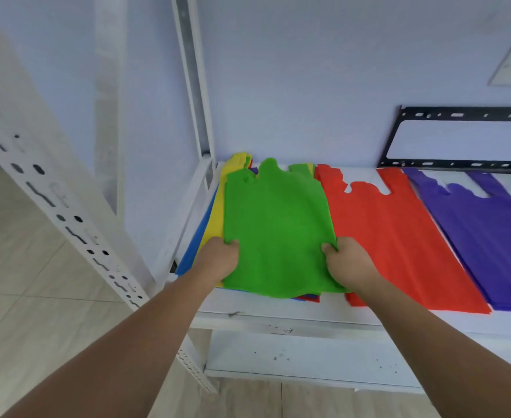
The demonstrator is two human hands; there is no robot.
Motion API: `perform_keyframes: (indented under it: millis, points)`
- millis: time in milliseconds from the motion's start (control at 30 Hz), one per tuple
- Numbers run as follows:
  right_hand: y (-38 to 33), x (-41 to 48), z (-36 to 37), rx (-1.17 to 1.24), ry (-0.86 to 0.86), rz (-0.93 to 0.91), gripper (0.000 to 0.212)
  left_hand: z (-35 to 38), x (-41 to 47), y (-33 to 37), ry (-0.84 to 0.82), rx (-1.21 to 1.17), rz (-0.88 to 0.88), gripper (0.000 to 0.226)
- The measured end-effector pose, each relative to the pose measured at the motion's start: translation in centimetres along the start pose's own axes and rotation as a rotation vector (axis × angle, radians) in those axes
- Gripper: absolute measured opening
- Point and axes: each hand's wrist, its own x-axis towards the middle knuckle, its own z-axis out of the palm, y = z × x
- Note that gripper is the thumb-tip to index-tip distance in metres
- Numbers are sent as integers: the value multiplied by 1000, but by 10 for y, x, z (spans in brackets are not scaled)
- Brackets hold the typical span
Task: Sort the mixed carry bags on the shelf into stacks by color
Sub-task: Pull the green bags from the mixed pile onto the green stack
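- Gripping the green bag (275, 227) at its two lower side edges, your left hand (218, 262) and right hand (349, 265) each have fingers curled under and a thumb on top, pinched closed on the fabric.
- Holding it at both sides keeps the limp sheet flat and spread, so it should lift clear without dragging the layers beneath.
- You have the green bag on top of the mixed pile (210, 224) at the left end of the shelf (308, 319); yellow and blue edges show at its left, red and purple slivers at its near edge.
- Sorted so far, by the look of it: a red stack (399, 236) just right of the pile, then a purple stack (486, 236) beside that, handles toward the wall.
- No green stack is visible; bare shelf to start one is not in view, so placement is an open question.
- A black metal bracket (459, 137) leans on the wall behind the purple stack.
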Motion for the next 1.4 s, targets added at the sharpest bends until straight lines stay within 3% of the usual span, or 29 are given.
perform_keyframes:
  millis: [233,533,967,1167,1400]
  points:
    - [41,-14,-62,127,232,0,35,34,-28,61,230,-30,376,35]
    - [167,-62,-198,272,503,72,39,146,-100,201,241,-98,742,30]
    - [363,-103,-372,264,551,227,39,344,-198,354,74,-191,786,28]
    - [393,-66,-423,242,529,232,39,384,-184,413,28,-171,783,36]
    - [391,33,-502,196,505,218,41,413,-121,499,41,-198,738,25]
